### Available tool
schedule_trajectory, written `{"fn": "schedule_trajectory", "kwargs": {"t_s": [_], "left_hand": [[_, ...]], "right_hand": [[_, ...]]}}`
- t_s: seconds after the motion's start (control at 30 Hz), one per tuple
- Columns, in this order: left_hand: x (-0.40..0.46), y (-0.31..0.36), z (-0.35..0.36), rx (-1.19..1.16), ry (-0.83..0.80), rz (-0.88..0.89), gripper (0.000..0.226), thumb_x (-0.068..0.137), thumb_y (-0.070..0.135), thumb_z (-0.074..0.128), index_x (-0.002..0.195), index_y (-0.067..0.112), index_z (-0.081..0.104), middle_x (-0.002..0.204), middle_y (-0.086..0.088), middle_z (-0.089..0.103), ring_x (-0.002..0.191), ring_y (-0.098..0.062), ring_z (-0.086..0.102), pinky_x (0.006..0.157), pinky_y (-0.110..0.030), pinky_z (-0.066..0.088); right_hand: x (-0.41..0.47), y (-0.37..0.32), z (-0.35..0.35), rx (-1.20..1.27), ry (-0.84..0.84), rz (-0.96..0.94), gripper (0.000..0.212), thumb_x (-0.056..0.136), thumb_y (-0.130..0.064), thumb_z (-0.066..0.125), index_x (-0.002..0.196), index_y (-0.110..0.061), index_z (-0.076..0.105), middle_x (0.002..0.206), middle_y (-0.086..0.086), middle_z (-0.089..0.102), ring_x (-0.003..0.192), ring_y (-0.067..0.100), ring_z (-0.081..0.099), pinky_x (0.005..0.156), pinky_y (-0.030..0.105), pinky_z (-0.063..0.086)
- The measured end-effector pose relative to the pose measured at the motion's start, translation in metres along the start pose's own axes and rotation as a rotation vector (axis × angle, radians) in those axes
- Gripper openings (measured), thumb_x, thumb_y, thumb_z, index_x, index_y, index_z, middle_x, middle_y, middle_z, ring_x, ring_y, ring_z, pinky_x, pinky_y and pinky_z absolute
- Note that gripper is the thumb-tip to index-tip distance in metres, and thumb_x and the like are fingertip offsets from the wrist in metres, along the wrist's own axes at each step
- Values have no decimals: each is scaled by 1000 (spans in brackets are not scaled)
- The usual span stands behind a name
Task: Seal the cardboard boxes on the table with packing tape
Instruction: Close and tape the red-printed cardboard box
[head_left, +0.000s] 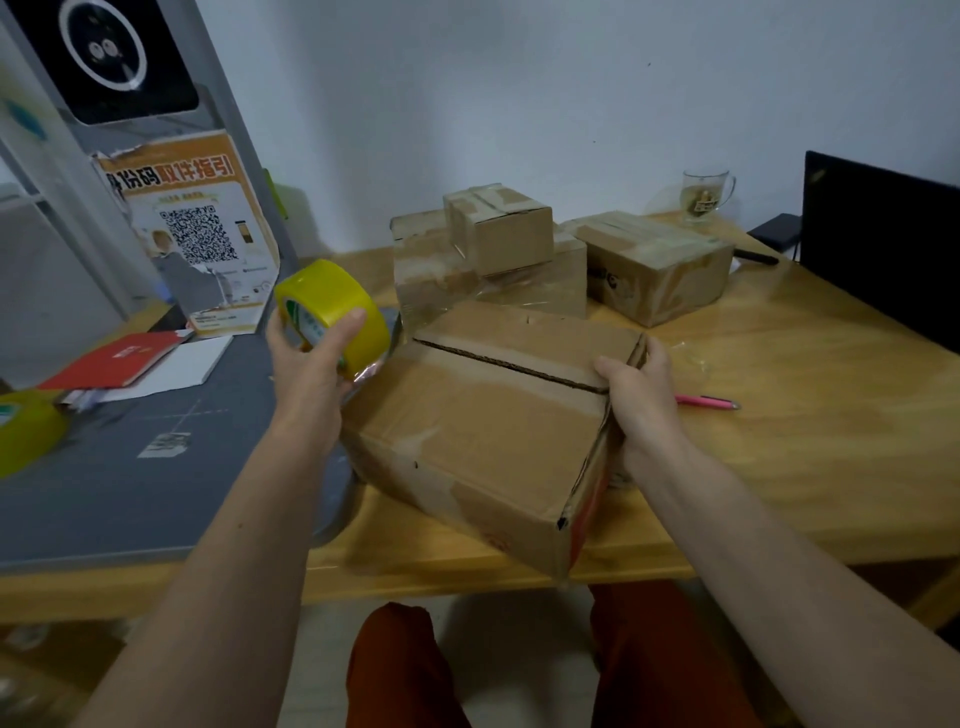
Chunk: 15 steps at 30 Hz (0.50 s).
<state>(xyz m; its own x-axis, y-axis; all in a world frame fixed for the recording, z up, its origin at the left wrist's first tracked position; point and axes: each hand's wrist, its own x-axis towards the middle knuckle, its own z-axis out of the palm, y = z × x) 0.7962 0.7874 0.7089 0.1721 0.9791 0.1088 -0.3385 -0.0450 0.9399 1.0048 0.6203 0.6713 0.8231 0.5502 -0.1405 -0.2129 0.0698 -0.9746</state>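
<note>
A large cardboard box (483, 421) lies at the front of the wooden table (810, 415), its top flaps closed with a dark seam running across. My right hand (636, 392) grips the box's right edge, thumb on top beside the seam's end. My left hand (311, 358) holds a yellow roll of packing tape (332, 306) above the box's left corner, thumb across the roll's outer face. Three more boxes stand behind: a small one (501, 228) stacked on a wider taped one (431, 270), and another (654, 265) to the right.
A second yellow tape roll (26, 431) lies on the grey mat (130, 483) at far left. A red booklet (119, 358) and a QR poster (202, 239) are behind it. A pink pen (706, 401), glass mug (706, 195) and black monitor (883, 244) are on the right.
</note>
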Motion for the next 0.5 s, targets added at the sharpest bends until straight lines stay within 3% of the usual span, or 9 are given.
{"fn": "schedule_trajectory", "kwargs": {"t_s": [0.1,0.27,0.33,0.4,0.5], "left_hand": [[-2,0,5,-137,83,-136,79,80,27,81,145,30,36,133,1,52,116,-26,59,70,-38,61],[-35,-5,22,-320,312,-286,78,75,39,84,141,25,45,129,-4,55,107,-23,62,58,-29,59],[-49,-6,27,-354,335,-309,76,74,41,84,139,24,47,128,-4,56,108,-24,62,59,-30,59],[-61,-1,29,-356,318,-326,73,74,41,83,136,25,48,126,-4,57,105,-23,63,60,-30,60],[-78,7,33,-332,275,-328,75,75,41,83,138,27,45,125,-2,55,105,-22,61,62,-32,61]], "right_hand": [[16,-12,-2,-74,-76,46,63,96,-18,50,149,-37,21,124,-3,51,107,26,57,87,49,53],[47,-36,-9,-203,-219,78,50,99,-11,42,142,-36,40,96,-12,51,91,24,62,54,31,54],[56,-40,-12,-264,-250,78,48,99,-11,41,141,-35,44,105,-11,53,91,22,60,57,32,52],[62,-41,-14,-373,-276,33,46,100,-14,43,142,-34,44,130,-5,49,91,14,55,64,32,48],[68,-40,-19,-631,-293,-158,44,100,-30,48,144,-28,44,144,-3,44,97,5,47,73,21,38]]}}
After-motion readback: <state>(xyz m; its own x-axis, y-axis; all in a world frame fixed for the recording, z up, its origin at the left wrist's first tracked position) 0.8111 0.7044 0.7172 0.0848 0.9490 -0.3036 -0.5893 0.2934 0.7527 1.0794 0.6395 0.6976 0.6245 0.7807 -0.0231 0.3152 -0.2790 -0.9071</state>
